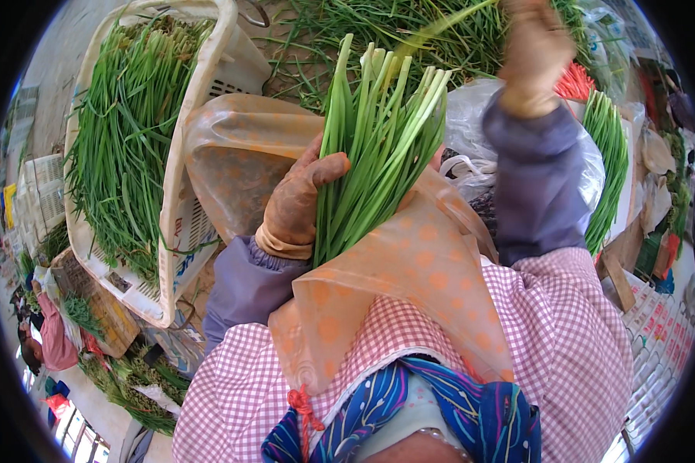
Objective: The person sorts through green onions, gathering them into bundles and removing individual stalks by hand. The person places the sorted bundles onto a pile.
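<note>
A bunch of flat green leafy stalks, like garlic chives (376, 150), lies over my lap with its pale cut ends pointing away from me. My left hand (301, 194), in a stained tan glove, is closed around the bunch's left side, thumb on top. My right hand (536, 52), gloved and blurred by motion, is raised at the upper right, apart from the bunch. A blurred yellow-green leaf (452, 23) stretches near its fingers; whether they grip it cannot be told. A translucent orange-dotted plastic apron (423, 249) covers my lap.
On the left stands a white plastic crate (171, 231) full of green stalks. Loose leaves (382, 23) cover the ground ahead. At right are a clear plastic bag (475, 110), a laid-out green bunch (605, 168) and red ties (574, 81). Another person (55, 333) is at far left.
</note>
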`<state>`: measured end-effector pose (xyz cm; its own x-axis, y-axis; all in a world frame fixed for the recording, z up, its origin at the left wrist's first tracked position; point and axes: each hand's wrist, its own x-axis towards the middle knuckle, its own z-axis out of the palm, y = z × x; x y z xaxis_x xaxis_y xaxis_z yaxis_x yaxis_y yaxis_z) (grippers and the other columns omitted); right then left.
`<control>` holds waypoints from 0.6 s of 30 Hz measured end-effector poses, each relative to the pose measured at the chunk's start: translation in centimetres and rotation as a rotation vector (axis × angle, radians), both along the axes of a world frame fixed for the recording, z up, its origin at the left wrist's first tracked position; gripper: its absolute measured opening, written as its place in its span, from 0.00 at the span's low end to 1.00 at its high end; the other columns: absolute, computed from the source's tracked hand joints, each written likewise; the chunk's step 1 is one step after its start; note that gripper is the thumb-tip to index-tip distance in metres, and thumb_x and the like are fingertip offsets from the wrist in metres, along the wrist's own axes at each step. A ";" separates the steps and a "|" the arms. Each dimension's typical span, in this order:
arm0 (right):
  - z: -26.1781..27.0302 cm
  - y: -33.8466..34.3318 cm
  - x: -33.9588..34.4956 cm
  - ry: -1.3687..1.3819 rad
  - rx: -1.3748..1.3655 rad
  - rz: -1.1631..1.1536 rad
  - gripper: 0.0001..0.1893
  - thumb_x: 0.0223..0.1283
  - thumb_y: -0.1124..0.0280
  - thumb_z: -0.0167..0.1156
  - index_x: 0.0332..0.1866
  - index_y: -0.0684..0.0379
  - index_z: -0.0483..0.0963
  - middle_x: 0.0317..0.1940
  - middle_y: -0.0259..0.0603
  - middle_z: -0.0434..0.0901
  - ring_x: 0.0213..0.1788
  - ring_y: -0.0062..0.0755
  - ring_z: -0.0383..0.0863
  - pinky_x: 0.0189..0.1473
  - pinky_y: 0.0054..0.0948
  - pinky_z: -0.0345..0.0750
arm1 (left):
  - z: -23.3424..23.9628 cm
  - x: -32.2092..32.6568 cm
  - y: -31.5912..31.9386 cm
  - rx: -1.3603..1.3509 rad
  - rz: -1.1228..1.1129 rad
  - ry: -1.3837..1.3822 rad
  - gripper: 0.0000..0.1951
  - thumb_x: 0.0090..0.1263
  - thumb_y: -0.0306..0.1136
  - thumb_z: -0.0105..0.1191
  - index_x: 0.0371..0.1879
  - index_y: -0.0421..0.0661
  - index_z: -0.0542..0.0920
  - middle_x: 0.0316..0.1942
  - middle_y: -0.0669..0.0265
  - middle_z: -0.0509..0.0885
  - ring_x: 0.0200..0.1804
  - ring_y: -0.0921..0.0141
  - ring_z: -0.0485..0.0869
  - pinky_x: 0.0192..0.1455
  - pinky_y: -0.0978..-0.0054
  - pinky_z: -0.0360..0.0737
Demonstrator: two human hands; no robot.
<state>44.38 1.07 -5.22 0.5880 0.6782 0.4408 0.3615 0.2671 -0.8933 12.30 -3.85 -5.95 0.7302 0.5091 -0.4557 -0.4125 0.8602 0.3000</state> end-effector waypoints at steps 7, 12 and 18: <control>2.7 0.7 0.8 -0.114 -0.467 0.553 0.16 0.70 0.63 0.57 0.54 0.64 0.76 0.41 0.28 0.79 0.45 0.16 0.73 0.49 0.18 0.71 | 0.1 0.1 -0.1 0.018 -0.007 0.029 0.28 0.67 0.25 0.52 0.69 0.42 0.64 0.58 0.60 0.78 0.54 0.67 0.81 0.59 0.70 0.78; -0.4 3.0 -3.7 -0.008 -0.702 1.003 0.22 0.72 0.53 0.52 0.54 0.62 0.78 0.36 0.37 0.82 0.38 0.24 0.79 0.45 0.26 0.79 | 0.2 0.5 -0.5 0.108 -0.040 0.084 0.28 0.67 0.22 0.53 0.68 0.44 0.66 0.58 0.62 0.78 0.54 0.69 0.81 0.58 0.71 0.78; -0.8 6.2 -3.4 -0.230 -0.909 1.267 0.24 0.68 0.48 0.55 0.52 0.59 0.78 0.33 0.33 0.81 0.37 0.24 0.79 0.43 0.29 0.79 | 0.8 0.3 -0.4 0.119 -0.071 0.091 0.30 0.67 0.23 0.52 0.70 0.44 0.64 0.58 0.62 0.78 0.55 0.69 0.80 0.60 0.71 0.77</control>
<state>40.98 7.29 -6.02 -0.5641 0.7353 -0.3757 0.4739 -0.0844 -0.8765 12.57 -4.23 -5.19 0.7247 0.5119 -0.4613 -0.3179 0.8423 0.4352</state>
